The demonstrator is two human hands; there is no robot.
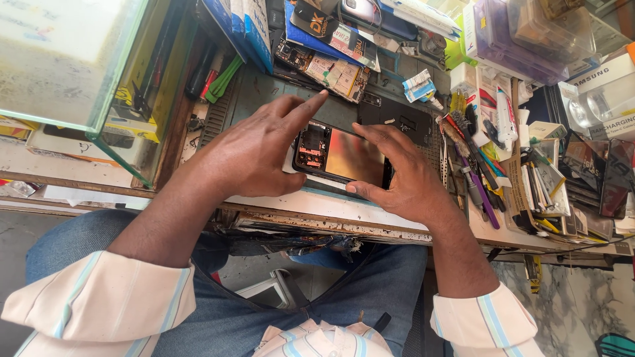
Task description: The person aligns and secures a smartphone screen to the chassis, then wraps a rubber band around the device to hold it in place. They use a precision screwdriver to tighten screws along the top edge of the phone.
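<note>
An opened phone (340, 155) lies on the grey work mat (258, 92), its back off, showing a copper-coloured plate and a circuit board at its left end. My left hand (254, 152) rests over the phone's left end, thumb along the near edge and index finger stretched out toward the far side. My right hand (403, 175) clasps the phone's right end, thumb on the near edge and fingers on the far edge. Both hands touch the phone, which stays flat on the mat.
A glass case (66, 59) stands at the left. Small tools, brushes and tweezers (473, 172) lie right of the mat. Phone parts and packets (331, 39) pile up at the back, boxes and cases (529, 33) at the right. The bench's worn front edge (331, 221) sits above my knees.
</note>
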